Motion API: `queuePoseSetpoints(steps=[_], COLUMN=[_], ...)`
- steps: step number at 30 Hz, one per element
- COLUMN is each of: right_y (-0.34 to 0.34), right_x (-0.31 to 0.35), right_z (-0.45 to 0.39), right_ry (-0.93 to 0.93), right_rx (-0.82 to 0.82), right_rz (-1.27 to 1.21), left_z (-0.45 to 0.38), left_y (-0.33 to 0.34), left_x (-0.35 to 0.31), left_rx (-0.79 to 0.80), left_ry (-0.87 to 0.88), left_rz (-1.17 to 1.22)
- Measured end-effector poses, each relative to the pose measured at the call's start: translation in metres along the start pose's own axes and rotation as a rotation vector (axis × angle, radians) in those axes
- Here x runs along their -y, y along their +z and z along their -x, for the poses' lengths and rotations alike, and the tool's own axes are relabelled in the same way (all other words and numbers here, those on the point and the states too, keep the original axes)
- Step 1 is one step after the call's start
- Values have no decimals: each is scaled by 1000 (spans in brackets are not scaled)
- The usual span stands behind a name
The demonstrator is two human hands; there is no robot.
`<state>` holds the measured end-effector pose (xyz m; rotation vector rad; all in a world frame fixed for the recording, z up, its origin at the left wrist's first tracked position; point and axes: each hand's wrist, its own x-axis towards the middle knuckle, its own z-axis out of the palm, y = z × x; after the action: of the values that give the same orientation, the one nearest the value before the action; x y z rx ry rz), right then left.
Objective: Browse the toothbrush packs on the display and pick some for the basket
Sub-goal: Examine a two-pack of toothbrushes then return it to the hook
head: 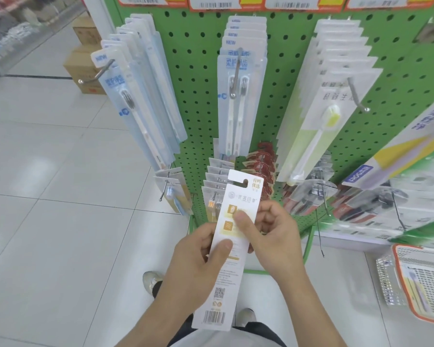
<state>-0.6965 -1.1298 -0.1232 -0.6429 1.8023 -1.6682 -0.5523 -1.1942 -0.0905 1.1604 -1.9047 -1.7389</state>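
Before green pegboard (198,101), both hands (198,251) (276,231) pinching white pack (229,266), basket (421,279) edge-cropped.

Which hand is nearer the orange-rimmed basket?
Right. The right hand grips the white pack on the side toward the basket; the left hand holds the pack's far side.

Two hands, left hand (198,256) and right hand (273,229), sharing one toothbrush pack (232,246). Three big hanging rows up top on pegboard (201,96): blue-pack row (135,96), twin-brush row (239,96), yellow-brush row (328,101). Three cardboard boxes (84,63) stacked at left. One orange-rimmed basket (421,279). Two shoes (152,281).
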Motion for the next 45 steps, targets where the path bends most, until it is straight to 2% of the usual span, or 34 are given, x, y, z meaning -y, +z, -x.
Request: queuePoseSetpoints(steps=[6, 10, 13, 16, 19, 24, 31, 34, 37, 41, 45], right_y=[1, 4, 8, 6, 6, 4, 1, -1, -2, -5, -7], right_x=[3, 3, -3, -1, 4, 4, 0, 1, 1, 2, 2], right_z=[2, -7, -11, -11, -12, -21, -24, -26, -27, -27, -24], right_ry=[-22, -6, -37, -63, -41, 26, 14, 14, 21, 3, 31], right_rx=[-62, -101, -61, 54, 125, 44, 141, 68, 13, 49, 122], right_rz=[58, -77, -63, 48, 14, -113, -84, -106, -141, -105, -80], left_z=[-6, -16, -19, -24, -26, -24, -25, -28, -33, -37, -37], left_y=[-3, -3, -4, -8, -12, -14, -21, -24, -24, -20, -12], left_x=[2, -2, -4, -1, 1, 6, 13, 15, 17, 14, 13], left_rx=[43, 56, 56, 8, -2, 140, 183, 298, 349, 319, 210], left_ry=[25, 49, 42, -17, -48, -140, -123, -92, -77, -66, -80], left_rz=[-59, -77, -43, 65, 108, 59, 26, -21, -40, -20, -56])
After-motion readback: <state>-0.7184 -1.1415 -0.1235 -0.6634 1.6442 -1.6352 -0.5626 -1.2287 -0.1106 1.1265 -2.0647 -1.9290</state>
